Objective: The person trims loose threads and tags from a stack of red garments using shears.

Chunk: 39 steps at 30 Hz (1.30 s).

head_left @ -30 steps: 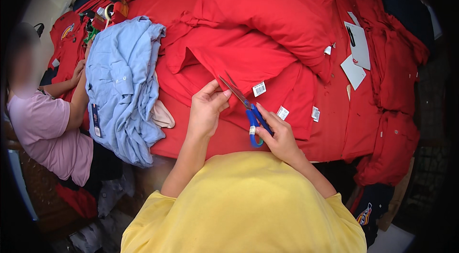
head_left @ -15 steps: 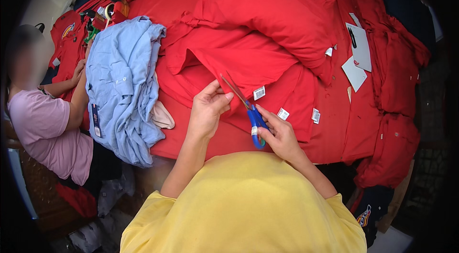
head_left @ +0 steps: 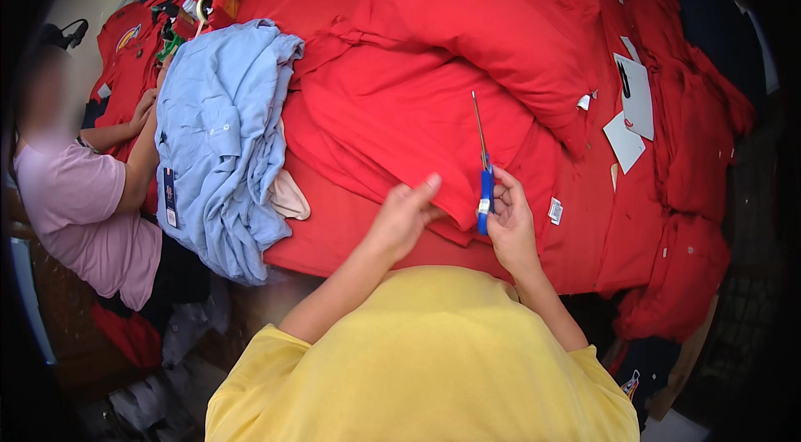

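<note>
My right hand [head_left: 511, 223] grips blue-handled scissors [head_left: 483, 168], their thin blades closed and pointing up and away over the cloth. My left hand [head_left: 404, 215] pinches the near folded edge of a red garment [head_left: 409, 121] right beside the scissors' handle. The garment lies on top of a wide pile of red clothing that covers the table. A small white tag [head_left: 556, 210] hangs on red fabric just right of my right hand.
A heap of light blue shirts [head_left: 224, 137] lies to the left. A person in a pink top [head_left: 79, 204] sits at the far left, arms on the table. White paper tags [head_left: 634, 104] rest on red clothes at the right. More red garments [head_left: 692, 191] hang off the right edge.
The scissors swung from slanting across the garment to pointing nearly straight up. Both hands shifted slightly toward me, and my left hand now pinches the garment's folded edge.
</note>
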### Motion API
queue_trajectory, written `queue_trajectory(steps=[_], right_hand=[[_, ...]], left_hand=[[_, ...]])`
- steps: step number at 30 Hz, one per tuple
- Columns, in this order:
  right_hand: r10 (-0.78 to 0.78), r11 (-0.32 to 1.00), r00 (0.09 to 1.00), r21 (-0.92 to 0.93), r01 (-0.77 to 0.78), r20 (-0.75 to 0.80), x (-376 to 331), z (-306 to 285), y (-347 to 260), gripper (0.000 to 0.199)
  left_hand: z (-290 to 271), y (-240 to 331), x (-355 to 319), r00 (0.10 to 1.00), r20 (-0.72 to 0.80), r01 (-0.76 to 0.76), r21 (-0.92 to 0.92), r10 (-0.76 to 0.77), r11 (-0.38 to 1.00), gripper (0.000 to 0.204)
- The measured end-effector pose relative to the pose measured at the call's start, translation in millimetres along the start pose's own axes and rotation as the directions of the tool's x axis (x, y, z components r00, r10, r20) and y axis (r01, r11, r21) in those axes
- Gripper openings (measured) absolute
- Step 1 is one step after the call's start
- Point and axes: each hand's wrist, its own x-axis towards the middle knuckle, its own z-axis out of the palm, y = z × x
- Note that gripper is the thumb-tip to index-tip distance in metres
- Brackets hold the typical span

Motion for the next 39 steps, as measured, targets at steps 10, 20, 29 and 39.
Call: queue_trajectory(steps=[10, 20, 29, 39], right_hand=[[0.241, 0.964, 0.97, -0.128, -0.234, 0.04, -37, -77, -46, 0.058], [0.113, 0.927, 0.983, -0.34, -0.156, -0.143, -22, -165, -28, 0.056], [0.08, 0.932, 0.99, -0.344, -0.114, -0.113, -8, -149, -57, 0.054], [-0.06, 0.98, 0.994, -0.183, 0.076, 0.088, 48, -58, -77, 0.056]], left_hand=[[-89, 131, 61, 0.867, -0.2, -0.499, -0.375, 0.457, 0.781, 0.04], [-115, 140, 65, 0.828, -0.252, -0.561, -0.394, 0.501, 0.728, 0.047], [-90, 138, 52, 0.796, -0.225, -0.593, -0.107, 0.562, 0.798, 0.035], [-69, 135, 42, 0.766, -0.273, -0.538, 0.225, 0.582, 0.813, 0.053]])
